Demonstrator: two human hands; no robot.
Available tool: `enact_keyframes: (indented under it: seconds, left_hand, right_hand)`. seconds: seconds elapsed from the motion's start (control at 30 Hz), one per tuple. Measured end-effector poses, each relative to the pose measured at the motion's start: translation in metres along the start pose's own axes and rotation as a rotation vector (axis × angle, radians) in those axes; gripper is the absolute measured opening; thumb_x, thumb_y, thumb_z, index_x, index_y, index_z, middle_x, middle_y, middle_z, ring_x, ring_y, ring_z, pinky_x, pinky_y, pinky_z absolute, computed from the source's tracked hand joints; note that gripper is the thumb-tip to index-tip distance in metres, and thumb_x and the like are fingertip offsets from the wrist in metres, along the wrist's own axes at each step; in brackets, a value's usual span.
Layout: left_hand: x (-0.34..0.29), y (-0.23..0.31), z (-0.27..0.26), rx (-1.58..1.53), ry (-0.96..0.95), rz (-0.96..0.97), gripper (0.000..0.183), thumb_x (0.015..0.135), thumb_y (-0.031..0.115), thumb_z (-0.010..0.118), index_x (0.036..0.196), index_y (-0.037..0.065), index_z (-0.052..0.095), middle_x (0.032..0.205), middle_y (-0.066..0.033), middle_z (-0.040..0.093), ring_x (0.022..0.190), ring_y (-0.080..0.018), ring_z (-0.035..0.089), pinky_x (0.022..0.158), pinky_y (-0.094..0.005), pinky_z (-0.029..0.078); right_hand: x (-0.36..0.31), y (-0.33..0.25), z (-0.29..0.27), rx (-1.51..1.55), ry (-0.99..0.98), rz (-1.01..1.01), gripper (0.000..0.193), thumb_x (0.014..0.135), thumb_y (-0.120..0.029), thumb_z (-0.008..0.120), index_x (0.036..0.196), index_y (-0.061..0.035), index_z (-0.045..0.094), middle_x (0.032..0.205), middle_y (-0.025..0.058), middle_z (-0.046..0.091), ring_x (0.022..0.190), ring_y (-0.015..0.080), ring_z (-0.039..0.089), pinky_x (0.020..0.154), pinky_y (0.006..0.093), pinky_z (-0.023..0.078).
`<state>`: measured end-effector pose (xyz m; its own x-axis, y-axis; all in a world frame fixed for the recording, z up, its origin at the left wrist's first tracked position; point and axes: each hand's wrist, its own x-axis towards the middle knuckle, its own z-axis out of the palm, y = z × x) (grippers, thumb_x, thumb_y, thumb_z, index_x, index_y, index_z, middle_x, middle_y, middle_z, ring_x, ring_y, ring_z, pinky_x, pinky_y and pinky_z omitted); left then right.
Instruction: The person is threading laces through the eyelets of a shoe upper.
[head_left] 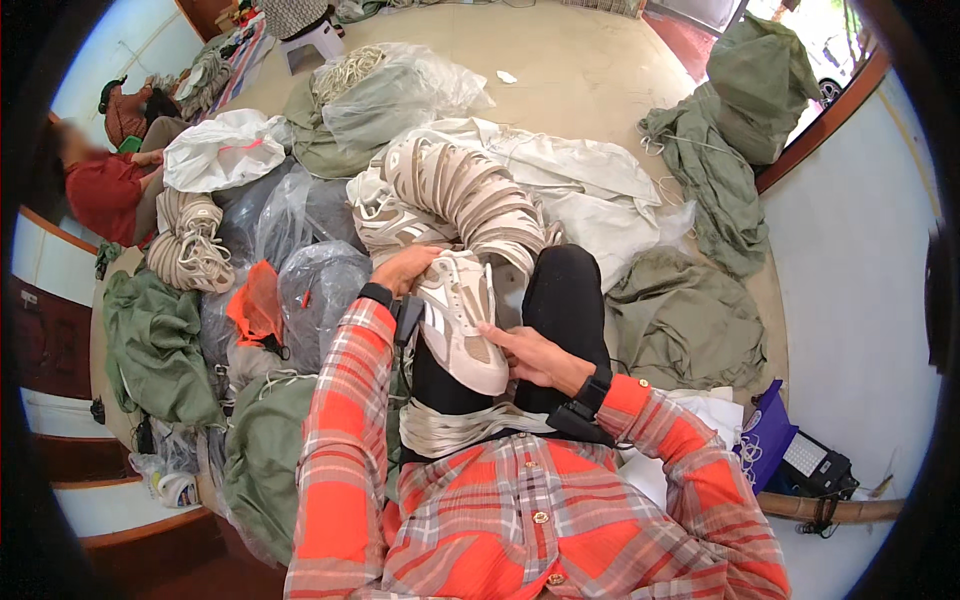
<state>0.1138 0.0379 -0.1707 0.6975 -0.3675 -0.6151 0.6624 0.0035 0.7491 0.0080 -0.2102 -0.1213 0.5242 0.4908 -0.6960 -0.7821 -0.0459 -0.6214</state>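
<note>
A beige and white sneaker upper (pixel 463 310) lies over my thighs with its toe toward me. My left hand (pixel 405 268) is closed on its far left edge, near the ankle opening. From the right, my right hand (pixel 540 358) grips the upper's side, its thumb by the lower end of the lacing area. Whether a lace is between those fingers is too small to tell. A bundle of white shoelaces (pixel 470 428) rests across my lap. Just beyond my knees, a curved stack of nested matching uppers (pixel 465 195) touches more uppers (pixel 390 222) on its left.
Clear plastic bags (pixel 320 280) and green sacks (pixel 160 345) crowd the left. More green sacks (pixel 690 320) lie at right, beside a white cloth (pixel 580 180). A co-worker in red (pixel 105 195) sits at far left, near another stack of uppers (pixel 190 245).
</note>
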Motion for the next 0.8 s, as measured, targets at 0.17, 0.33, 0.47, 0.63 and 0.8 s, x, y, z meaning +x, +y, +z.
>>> enact_keyframes:
  seconds: [0.17,0.33,0.47,0.63,0.8]
  left_hand:
    - [-0.010,-0.011,-0.012,-0.149,-0.111,0.086,0.036,0.085,0.009,0.058,0.120,0.000,0.052,0.104,-0.0071,0.063,0.085,-0.0131,0.062,0.077,-0.0281,0.051]
    - [-0.008,-0.034,-0.035,-0.179,-0.147,0.244,0.038,0.087,0.012,0.057,0.122,0.001,0.050,0.111,-0.0061,0.060,0.094,-0.0127,0.059,0.083,-0.0274,0.049]
    - [-0.003,-0.026,-0.033,-0.201,-0.237,0.185,0.042,0.087,0.014,0.058,0.125,0.001,0.047,0.112,-0.0063,0.059,0.096,-0.0126,0.058,0.085,-0.0270,0.047]
    - [-0.009,0.020,-0.024,0.142,-0.369,0.191,0.048,0.080,0.009,0.061,0.125,-0.001,0.047,0.112,-0.0062,0.059,0.099,-0.0111,0.055,0.087,-0.0246,0.044]
    - [0.002,0.040,-0.018,0.253,-0.459,0.094,0.051,0.078,0.010,0.063,0.126,-0.002,0.047,0.116,-0.0082,0.057,0.099,-0.0134,0.057,0.088,-0.0267,0.045]
  right_hand:
    - [-0.009,0.004,0.057,0.284,-0.177,-0.152,0.032,0.085,-0.027,0.061,0.100,0.0019,0.057,0.091,0.0092,0.063,0.077,0.0164,0.060,0.069,0.0325,0.049]
    - [-0.006,0.033,0.103,-0.240,0.103,-0.269,0.053,0.084,-0.033,0.050,0.115,0.0089,0.040,0.083,0.0200,0.059,0.068,0.0308,0.059,0.067,0.0408,0.048]
    - [-0.018,0.006,0.067,-1.110,0.062,-0.193,0.077,0.086,-0.054,0.039,0.103,0.0209,0.041,0.081,0.0331,0.058,0.076,0.0429,0.062,0.064,0.0453,0.050]
    - [0.000,0.012,0.057,-1.395,-0.042,-0.258,0.084,0.083,-0.066,0.036,0.082,0.0155,0.056,0.072,0.0280,0.061,0.069,0.0402,0.063,0.060,0.0442,0.051]
    - [0.014,-0.011,0.054,-1.517,-0.226,-0.146,0.084,0.080,-0.072,0.031,0.073,0.0042,0.065,0.072,0.0213,0.063,0.073,0.0373,0.063,0.067,0.0414,0.051]
